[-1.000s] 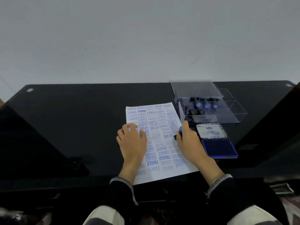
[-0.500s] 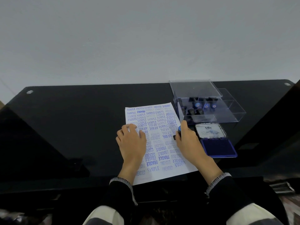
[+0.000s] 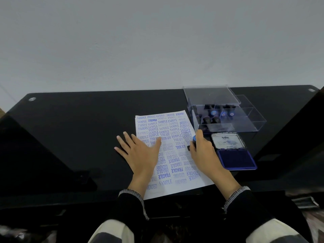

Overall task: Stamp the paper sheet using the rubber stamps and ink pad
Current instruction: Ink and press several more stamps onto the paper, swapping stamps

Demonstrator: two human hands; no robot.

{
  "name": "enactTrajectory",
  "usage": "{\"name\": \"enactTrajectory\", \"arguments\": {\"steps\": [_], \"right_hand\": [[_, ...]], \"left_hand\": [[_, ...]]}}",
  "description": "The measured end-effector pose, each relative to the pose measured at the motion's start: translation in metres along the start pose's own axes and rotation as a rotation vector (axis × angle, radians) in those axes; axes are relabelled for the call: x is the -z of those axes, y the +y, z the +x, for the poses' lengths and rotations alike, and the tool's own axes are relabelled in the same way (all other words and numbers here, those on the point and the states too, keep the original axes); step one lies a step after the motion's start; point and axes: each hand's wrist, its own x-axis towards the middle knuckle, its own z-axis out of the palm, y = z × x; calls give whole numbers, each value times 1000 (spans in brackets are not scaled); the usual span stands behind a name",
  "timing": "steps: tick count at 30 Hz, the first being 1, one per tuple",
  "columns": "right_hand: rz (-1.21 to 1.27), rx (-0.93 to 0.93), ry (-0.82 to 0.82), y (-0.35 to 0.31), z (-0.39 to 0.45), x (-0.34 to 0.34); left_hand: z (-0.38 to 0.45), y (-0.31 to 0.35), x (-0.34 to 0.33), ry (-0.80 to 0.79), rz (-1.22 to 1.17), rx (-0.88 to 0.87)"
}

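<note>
Right hand (image 3: 204,151) grips a stamp (image 3: 194,139), pressing the paper (image 3: 172,153); left hand (image 3: 140,151) lies spread flat at 9 o'clock. Probably re-ink next, pad (image 3: 236,161) at 3 o'clock.

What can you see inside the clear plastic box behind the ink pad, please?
The clear plastic box holds several dark rubber stamps, three showing blue tops. Its right-hand part looks bare. Their wording cannot be read, and glare may hide others.

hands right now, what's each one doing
left hand: open, fingers spread flat, partly on the paper sheet.
right hand: gripping a rubber stamp on the sheet.
</note>
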Motion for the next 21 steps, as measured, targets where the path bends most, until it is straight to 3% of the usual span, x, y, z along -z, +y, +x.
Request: {"name": "enactTrajectory", "arguments": {"steps": [21], "right_hand": [[-65,7,28,0,-1,-4]], "left_hand": [[1,0,2,-23,-7,-44]]}}
